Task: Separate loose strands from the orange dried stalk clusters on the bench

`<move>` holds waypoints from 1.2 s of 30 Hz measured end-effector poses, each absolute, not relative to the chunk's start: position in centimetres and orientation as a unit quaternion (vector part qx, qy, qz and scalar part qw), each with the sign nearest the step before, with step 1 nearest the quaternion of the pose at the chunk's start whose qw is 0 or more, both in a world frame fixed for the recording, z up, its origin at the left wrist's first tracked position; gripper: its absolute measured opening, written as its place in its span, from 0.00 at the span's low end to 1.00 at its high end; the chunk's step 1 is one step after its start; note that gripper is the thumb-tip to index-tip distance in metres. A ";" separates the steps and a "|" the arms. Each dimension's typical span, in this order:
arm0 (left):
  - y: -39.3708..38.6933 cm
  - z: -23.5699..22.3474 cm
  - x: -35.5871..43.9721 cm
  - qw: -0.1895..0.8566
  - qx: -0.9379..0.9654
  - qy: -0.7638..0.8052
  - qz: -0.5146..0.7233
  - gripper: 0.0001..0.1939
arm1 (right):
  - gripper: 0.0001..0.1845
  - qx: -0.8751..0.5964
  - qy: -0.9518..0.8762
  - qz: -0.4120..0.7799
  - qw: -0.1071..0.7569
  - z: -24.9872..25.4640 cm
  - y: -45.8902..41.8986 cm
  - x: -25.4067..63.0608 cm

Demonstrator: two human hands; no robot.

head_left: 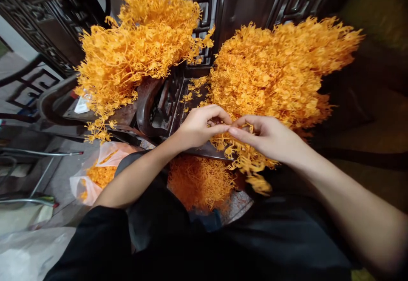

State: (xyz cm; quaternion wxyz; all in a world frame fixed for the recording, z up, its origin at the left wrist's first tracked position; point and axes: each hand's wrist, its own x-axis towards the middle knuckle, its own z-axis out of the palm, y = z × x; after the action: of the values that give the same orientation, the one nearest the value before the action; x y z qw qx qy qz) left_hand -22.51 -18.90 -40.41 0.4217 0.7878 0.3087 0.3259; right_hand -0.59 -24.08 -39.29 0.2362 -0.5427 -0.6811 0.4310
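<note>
My left hand (200,126) and my right hand (266,135) meet fingertip to fingertip at the middle of the view, both pinched on a small orange plastic sprig (237,155) that hangs below them. Just behind my hands lies a big heap of the same orange sprigs (270,72) on a dark carved wooden seat (165,106). A second orange heap (137,47) lies further back on the left. Below my hands, in front of my lap, sits a lower mass of orange sprigs (199,181).
A clear plastic bag (92,183) with more orange pieces lies on the floor at the left. Dark carved wooden furniture (242,0) rises behind the heaps. Metal rods (38,153) and pale sheeting (28,251) are at the lower left.
</note>
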 end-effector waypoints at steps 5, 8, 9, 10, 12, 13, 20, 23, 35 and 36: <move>-19.2 -41.2 -22.2 0.476 0.748 0.289 0.360 0.10 | 0.29 -0.514 -0.699 0.450 0.212 -39.4 -24.0 -0.8; -18.3 -41.1 -22.8 0.409 0.767 0.309 0.387 0.06 | 0.30 -0.541 -0.680 0.459 0.186 -39.3 -24.1 -0.1; -17.7 -40.9 -23.2 0.370 0.766 0.345 0.397 0.05 | 0.29 -0.551 -0.672 0.462 0.175 -39.2 -24.1 0.3; -16.9 -40.7 -23.8 0.329 0.756 0.393 0.407 0.05 | 0.29 -0.561 -0.665 0.464 0.167 -39.2 -24.1 0.7; -15.4 -40.7 -24.9 0.257 0.720 0.495 0.414 0.04 | 0.29 -0.577 -0.653 0.463 0.163 -39.3 -24.1 1.4; -14.8 -40.9 -25.3 0.244 0.710 0.522 0.405 0.03 | 0.30 -0.585 -0.649 0.457 0.169 -39.4 -24.1 1.6; -13.4 -44.2 -23.9 0.226 0.788 0.481 0.312 0.04 | 0.30 -0.609 -0.656 0.393 0.209 -39.8 -24.1 1.3; -14.8 -43.0 -23.0 0.216 0.809 0.453 0.305 0.12 | 0.29 -0.616 -0.655 0.379 0.221 -39.7 -24.3 1.0; -16.4 -43.1 -22.4 0.070 0.892 0.439 0.080 0.12 | 0.27 -0.598 -0.683 0.404 0.116 -39.2 -24.5 0.7; -15.3 -43.1 -23.1 0.076 0.864 0.491 0.084 0.12 | 0.28 -0.601 -0.676 0.410 0.118 -39.3 -24.6 1.3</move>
State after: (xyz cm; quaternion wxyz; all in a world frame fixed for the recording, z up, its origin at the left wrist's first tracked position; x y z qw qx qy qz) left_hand -23.13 -15.33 -43.08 0.0761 0.8638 0.4909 0.0840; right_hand 1.31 -24.58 -39.28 0.1176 -0.6008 -0.6764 0.4095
